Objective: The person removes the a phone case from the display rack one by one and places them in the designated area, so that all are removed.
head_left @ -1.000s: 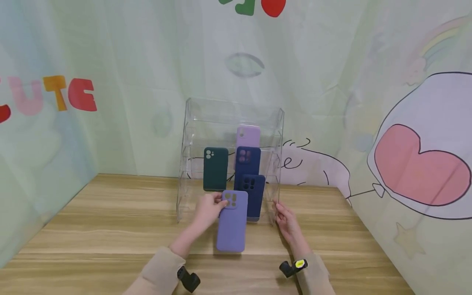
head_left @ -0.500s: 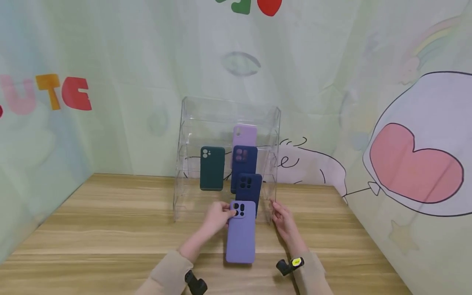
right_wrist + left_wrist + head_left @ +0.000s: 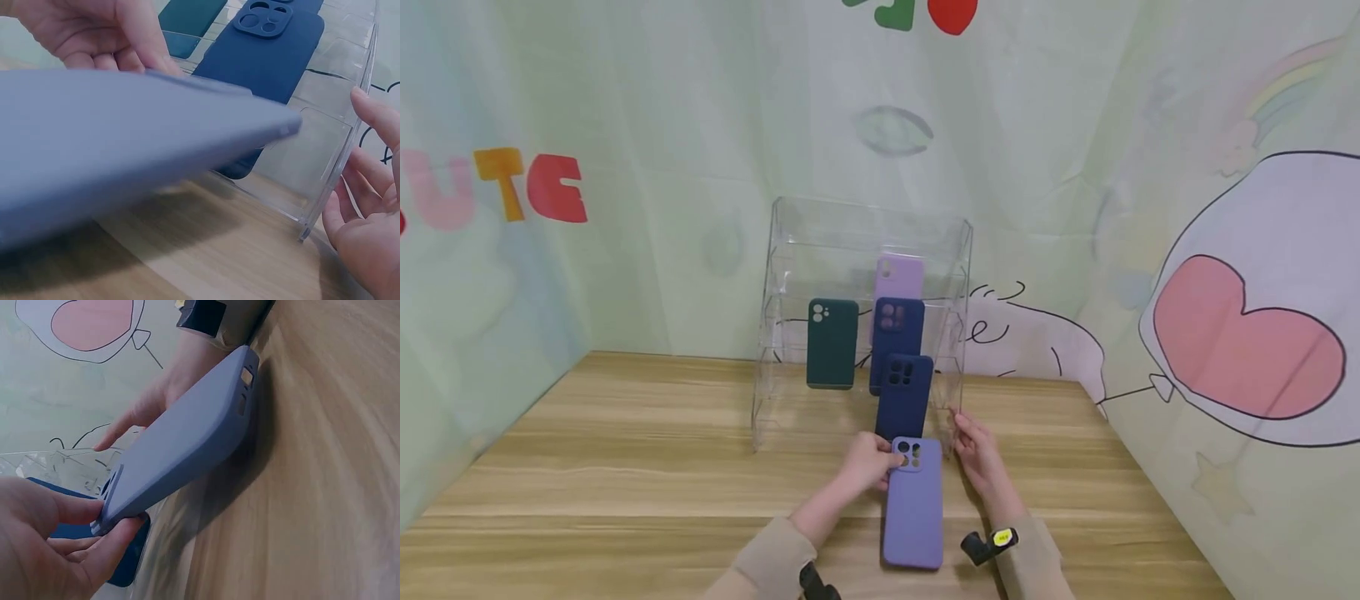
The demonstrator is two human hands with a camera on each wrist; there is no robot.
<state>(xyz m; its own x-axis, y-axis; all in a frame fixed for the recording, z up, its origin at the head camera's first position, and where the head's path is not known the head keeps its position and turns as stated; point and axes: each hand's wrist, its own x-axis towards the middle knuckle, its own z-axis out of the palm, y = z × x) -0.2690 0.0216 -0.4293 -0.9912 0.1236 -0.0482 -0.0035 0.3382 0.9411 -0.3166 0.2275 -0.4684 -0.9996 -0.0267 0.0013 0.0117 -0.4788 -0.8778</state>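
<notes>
My left hand pinches a lavender phone case by its upper left edge, next to the camera cutouts. The case tilts, its lower end toward me, above the table in front of the rack. In the left wrist view the thumb and fingers clasp its cutout end. A clear acrylic display rack stands behind, with a dark blue phone case in its lower front tier. My right hand touches the rack's right side panel with its fingertips, the fingers only slightly bent.
Higher in the rack stand a dark green phone case, another blue phone case and a pale purple phone case. The wooden tabletop reaches back to a printed curtain, which also hangs along both sides.
My left hand has carried the lavender case to the right and toward me, uncovering more of the front blue case. The right hand has stayed at the rack's side.
</notes>
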